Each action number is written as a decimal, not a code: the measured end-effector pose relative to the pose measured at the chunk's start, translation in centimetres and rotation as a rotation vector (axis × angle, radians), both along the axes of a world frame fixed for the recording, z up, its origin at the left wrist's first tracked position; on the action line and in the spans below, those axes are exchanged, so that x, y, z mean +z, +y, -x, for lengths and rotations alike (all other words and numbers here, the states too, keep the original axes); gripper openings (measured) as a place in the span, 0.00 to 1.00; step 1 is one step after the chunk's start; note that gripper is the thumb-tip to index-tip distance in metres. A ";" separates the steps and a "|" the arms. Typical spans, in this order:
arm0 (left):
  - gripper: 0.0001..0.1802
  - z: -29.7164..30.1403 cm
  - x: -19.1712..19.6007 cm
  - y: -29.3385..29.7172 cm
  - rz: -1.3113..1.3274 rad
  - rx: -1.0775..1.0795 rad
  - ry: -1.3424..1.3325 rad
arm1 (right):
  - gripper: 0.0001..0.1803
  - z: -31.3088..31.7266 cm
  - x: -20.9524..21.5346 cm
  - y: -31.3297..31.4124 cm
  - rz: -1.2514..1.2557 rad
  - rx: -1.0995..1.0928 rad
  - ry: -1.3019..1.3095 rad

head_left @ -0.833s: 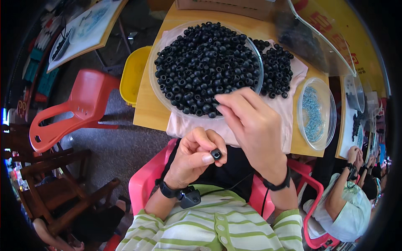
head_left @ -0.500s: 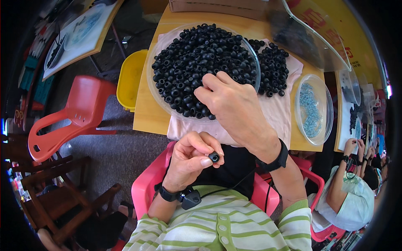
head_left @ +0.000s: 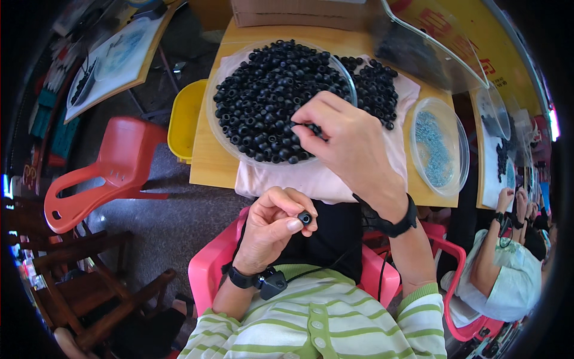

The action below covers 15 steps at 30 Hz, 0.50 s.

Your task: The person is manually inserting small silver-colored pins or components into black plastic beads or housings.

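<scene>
The person wears a top with light green and white horizontal stripes, its ribbed cuffs pushed up the forearms, and a row of 3 pale buttons down the front. The left hand [head_left: 272, 227] has a black wristband carrying a small dark device with a thin black cable leading off it. The right hand [head_left: 353, 143] has a similar black band at the wrist. A dark garment, possibly an apron, covers the lap.

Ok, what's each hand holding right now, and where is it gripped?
The left hand pinches a small black ring-shaped part by its sides, thumb against fingertips. The right hand pinches another part in the bowl; that grip is hidden.
</scene>
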State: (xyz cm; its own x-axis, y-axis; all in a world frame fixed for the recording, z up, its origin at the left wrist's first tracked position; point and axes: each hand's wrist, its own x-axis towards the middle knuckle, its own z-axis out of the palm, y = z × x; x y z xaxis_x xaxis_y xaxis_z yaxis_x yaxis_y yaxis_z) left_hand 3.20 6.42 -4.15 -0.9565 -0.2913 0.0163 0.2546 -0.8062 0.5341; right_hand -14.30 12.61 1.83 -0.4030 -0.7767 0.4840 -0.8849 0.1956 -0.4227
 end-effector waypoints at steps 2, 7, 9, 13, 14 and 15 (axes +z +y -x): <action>0.07 -0.3 -0.1 0.0 -0.007 -0.009 -0.019 | 0.04 -0.2 0.2 2.3 0.049 -0.069 -0.184; 0.09 -0.1 0.0 0.9 0.012 0.003 -0.050 | 0.06 -0.2 -1.8 10.5 -0.090 -0.352 -0.112; 0.09 0.2 -0.3 1.0 0.006 -0.018 -0.081 | 0.07 0.3 -3.7 12.1 -0.126 -0.361 0.038; 0.09 0.9 -0.8 1.5 0.034 -0.046 -0.076 | 0.09 -0.2 -4.3 13.4 -0.156 -0.329 0.160; 0.09 1.0 -0.8 1.6 0.036 -0.057 -0.078 | 0.08 -0.3 -4.3 13.5 -0.123 -0.302 0.166; 0.09 1.1 -0.7 1.7 0.044 -0.060 -0.071 | 0.08 -0.4 -4.3 13.7 -0.122 -0.312 0.164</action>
